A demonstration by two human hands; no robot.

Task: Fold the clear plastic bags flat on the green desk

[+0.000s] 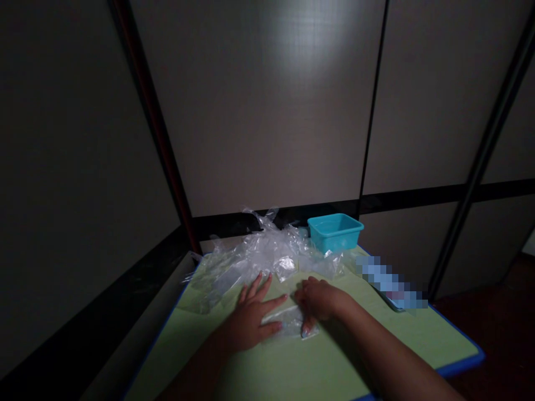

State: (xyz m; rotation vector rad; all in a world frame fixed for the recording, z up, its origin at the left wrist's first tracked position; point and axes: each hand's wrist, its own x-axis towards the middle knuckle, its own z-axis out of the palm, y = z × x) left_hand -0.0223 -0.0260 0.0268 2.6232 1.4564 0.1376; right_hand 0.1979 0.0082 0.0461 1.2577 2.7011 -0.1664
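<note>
My left hand [251, 320] lies flat on the green table [317, 367], fingers spread, pressing the left side of a small clear plastic bag [288, 323]. My right hand [320, 303] rests on the bag's right side with fingers curled down onto it. The bag lies flat between both hands. A heap of crumpled clear plastic bags [259, 253] sits just beyond my hands, toward the table's far edge.
A turquoise plastic tub [335, 231] stands at the table's far right corner. A blurred flat object [393, 287] lies on the right side. The table has a blue rim. Grey wall panels rise close behind and to the left.
</note>
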